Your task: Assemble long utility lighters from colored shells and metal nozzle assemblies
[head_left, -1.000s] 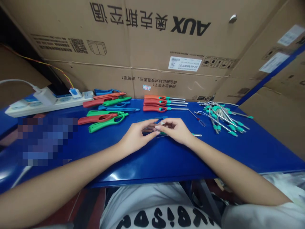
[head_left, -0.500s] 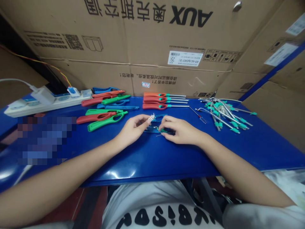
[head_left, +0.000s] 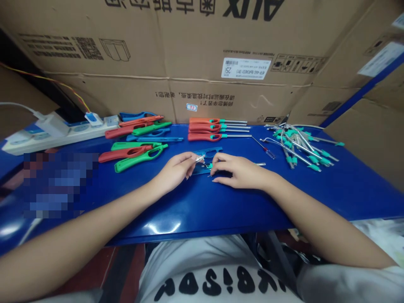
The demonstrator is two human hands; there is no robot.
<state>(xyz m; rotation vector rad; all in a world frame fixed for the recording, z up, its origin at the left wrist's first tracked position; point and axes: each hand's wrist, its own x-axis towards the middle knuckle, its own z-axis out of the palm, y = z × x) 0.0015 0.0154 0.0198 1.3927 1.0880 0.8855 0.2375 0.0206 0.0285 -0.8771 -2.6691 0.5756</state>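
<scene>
Between the thumb and fingers of my left hand (head_left: 176,170) is a small whitish, partly shiny lighter part (head_left: 200,158); its exact kind is too small to make out. My right hand (head_left: 238,171) curls over a metal lighter tube (head_left: 260,164) with a teal collar, whose end sticks out to the right beneath the hand. Fingertips of that hand close at the teal piece, partly hidden. Under and between both hands lie blue lighter shell halves (head_left: 205,151), one with a trigger loop visible behind the fingers.
Red, green and blue lighter shells (head_left: 139,156) lie left. Several lighters with metal tubes (head_left: 205,136) line up at the back. A screwdriver (head_left: 269,154) and a pile of teal-collared tubes (head_left: 298,145) sit right. A power strip (head_left: 63,131) stands left; cardboard (head_left: 189,50) walls the back.
The small part in my left hand has tilted and moved slightly lower. The metal tube's end now shows to the right of my right hand. The view has shifted slightly.
</scene>
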